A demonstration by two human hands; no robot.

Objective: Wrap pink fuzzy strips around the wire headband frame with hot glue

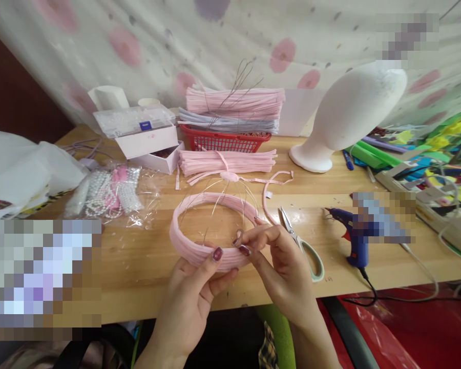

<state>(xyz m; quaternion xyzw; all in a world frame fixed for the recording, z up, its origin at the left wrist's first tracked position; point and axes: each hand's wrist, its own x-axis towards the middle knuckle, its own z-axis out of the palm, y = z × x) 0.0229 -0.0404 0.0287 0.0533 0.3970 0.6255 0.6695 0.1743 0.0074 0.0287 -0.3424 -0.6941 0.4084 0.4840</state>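
My left hand holds the near side of a round pink fuzzy band, its thumb on top and fingers beneath. Thin wires arch up from this ring to a small pink oval piece. At the band's near right edge, my right hand has its thumb and index finger pinched together on the band or a wire end; the exact spot is hidden. Scissors with pale green handles lie just right of that hand. A bundle of pink pipe cleaners lies behind the ring.
A blue glue gun with a cord lies on the right. Behind stand a white foam head and a red basket under pink and grey bundles. Bagged pearl beads and white boxes are on the left.
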